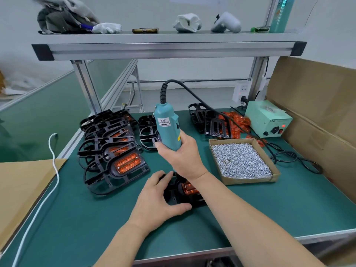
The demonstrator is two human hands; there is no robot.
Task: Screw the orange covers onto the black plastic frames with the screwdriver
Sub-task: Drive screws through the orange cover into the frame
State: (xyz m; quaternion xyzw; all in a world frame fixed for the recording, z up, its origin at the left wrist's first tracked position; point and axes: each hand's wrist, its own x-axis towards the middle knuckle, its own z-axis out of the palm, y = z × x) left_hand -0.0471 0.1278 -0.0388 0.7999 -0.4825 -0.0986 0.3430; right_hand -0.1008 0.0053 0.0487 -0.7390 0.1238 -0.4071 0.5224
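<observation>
A black plastic frame (174, 197) with an orange cover (189, 189) lies on the green mat in front of me. My left hand (159, 197) grips the frame from the left, thumb along its near edge. My right hand (181, 155) grips a teal electric screwdriver (167, 126), held upright with its tip pointing down at the frame; the tip is hidden behind my hand. A pile of black frames fitted with orange covers (115, 147) lies to the left. More bare black frames (210, 120) and loose orange covers (238, 124) sit at the back.
A cardboard tray of small silver screws (242, 160) stands to the right. Behind it is a pale green power supply (269, 118) with cables. A large cardboard box (317, 116) flanks the right, flat cardboard (23, 185) and a white cord (54, 164) the left. A shelf (167, 47) runs overhead.
</observation>
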